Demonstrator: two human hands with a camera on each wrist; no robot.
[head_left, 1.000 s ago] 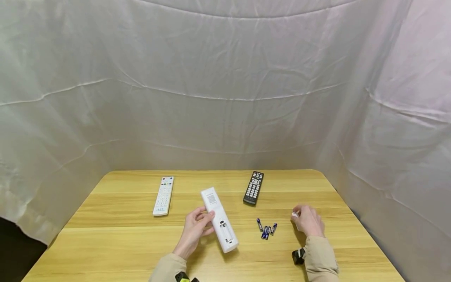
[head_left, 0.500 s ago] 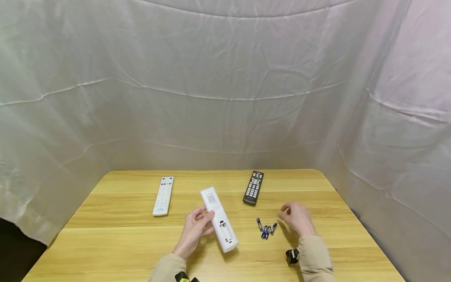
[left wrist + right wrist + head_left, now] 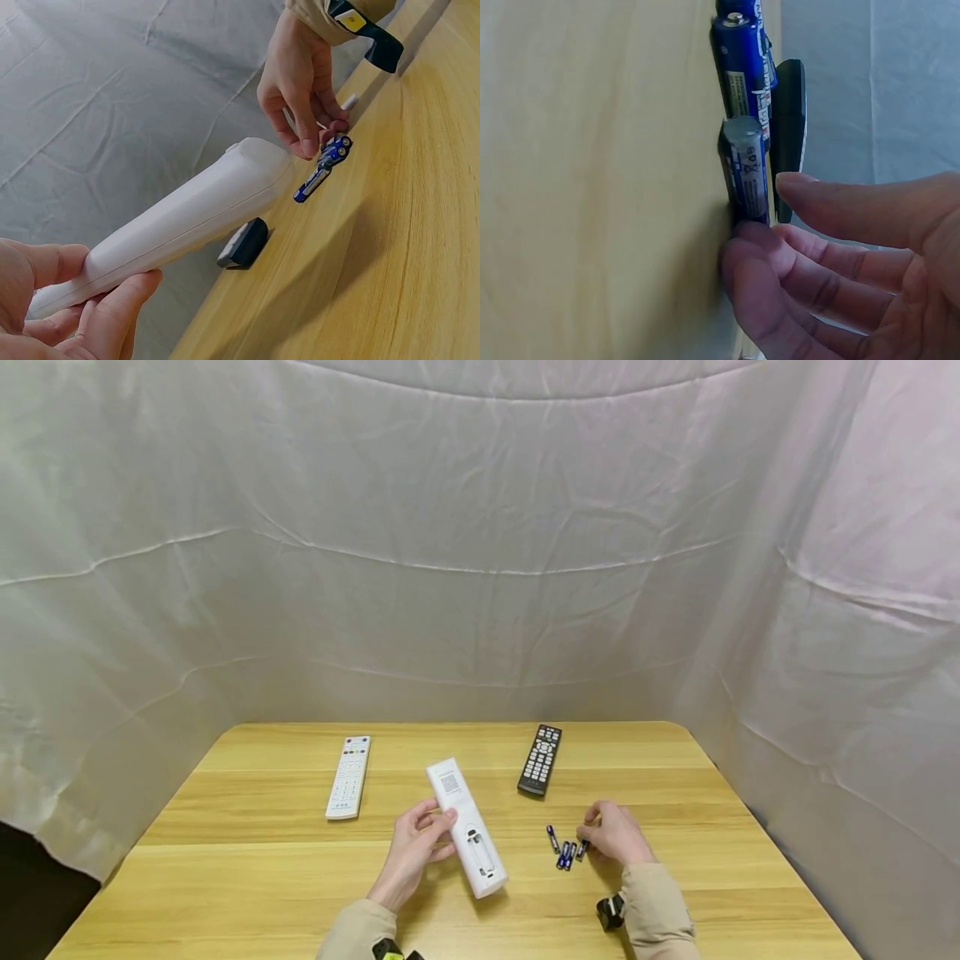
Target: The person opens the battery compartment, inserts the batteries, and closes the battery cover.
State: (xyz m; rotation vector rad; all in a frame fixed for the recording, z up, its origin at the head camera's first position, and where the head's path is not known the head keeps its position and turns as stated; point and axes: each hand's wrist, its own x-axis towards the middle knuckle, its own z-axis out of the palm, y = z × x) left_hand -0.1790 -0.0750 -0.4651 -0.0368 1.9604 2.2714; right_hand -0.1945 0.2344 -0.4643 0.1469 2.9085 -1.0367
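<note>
My left hand (image 3: 411,850) holds a white remote control (image 3: 463,818) back side up, thumb on its back and fingers beneath. Its battery compartment (image 3: 481,852) is uncovered and no batteries show inside. At the right, my right hand (image 3: 617,833) is at the rightmost blue battery (image 3: 748,169) on the table. Its fingertips meet the far end of that battery, while the thumb stands a little apart from it. Two batteries (image 3: 566,855) lie side by side just left, and another battery (image 3: 552,838) sits farther left. Beyond the right hand lies a small white piece (image 3: 349,101).
A second white remote (image 3: 348,777) lies buttons up at the back left of the wooden table (image 3: 247,877). Behind the batteries lies a black remote (image 3: 540,760), also buttons up. Grey cloth (image 3: 465,610) hangs around the table's back and sides.
My right hand has let go of a small white piece at the right and moved left to the rightmost battery. My left hand and its remote have stayed put.
</note>
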